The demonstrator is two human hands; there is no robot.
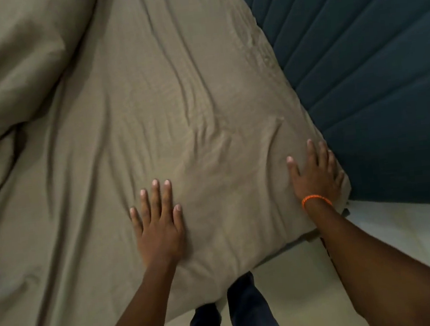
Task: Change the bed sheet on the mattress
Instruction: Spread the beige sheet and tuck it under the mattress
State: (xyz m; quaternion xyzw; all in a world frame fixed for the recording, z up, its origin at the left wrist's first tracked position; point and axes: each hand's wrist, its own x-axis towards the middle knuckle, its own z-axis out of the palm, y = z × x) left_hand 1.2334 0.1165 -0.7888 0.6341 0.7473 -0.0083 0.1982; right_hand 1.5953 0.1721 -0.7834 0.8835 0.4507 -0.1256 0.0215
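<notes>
A dark blue padded headboard fills the upper right of the frame, and a pale floor shows at the bottom. Between them lies the bed, covered by an olive-brown bed sheet. The sheet spreads over most of the picture, from the left edge to the blue headboard. It has many soft wrinkles, and the long ones run from the middle of the frame up toward the top. In the upper left, more of the same brown cloth sits in a big bunched pile.

The left hand lies flat on the sheet near the lower middle of the frame. Its fingers are straight and a little spread, holding nothing. The right hand also lies flat, fingers straight and spread, right at the corner of the mattress beside the headboard. An orange wristband is on that wrist. The person's legs in dark trousers stand at the foot of the frame.

The sheet's corner is under and just beside the right hand, so that hand is nearer for tucking it. The wrinkles lie above the left hand, so I think that hand would push up the frame to smooth them. The sheet looks on, but not yet smooth.
</notes>
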